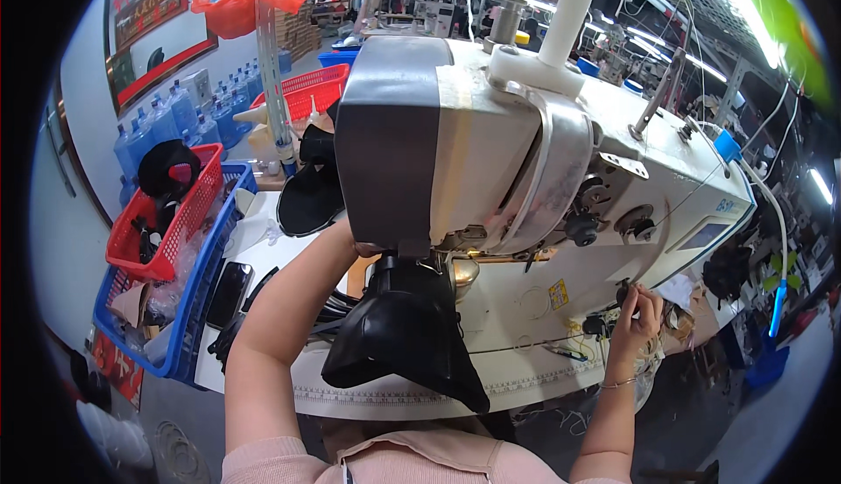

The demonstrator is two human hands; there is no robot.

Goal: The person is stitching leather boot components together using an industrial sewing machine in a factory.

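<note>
A large white and grey sewing machine (394, 107) fills the middle. Under its needle area hangs a black leather piece (394, 326), shaped like a boot upper, its lower end drooping over the table's front edge. My left arm reaches behind the machine's head; little more than the wrist side of my left hand (357, 240) shows, and its fingers are hidden. At the right, below the machine's arm, my right hand (646, 316) is closed with fingertips pinched together beside a small dark knob (623, 292). What they hold is too small to make out.
Left of the machine, a red basket (162, 261) sits on a blue crate (188, 344). A phone (229, 295) lies on the white table (368, 398) beside the crate. Another black leather piece (308, 199) rests behind. Tweezers-like tool (565, 353) and loose threads lie near my right hand.
</note>
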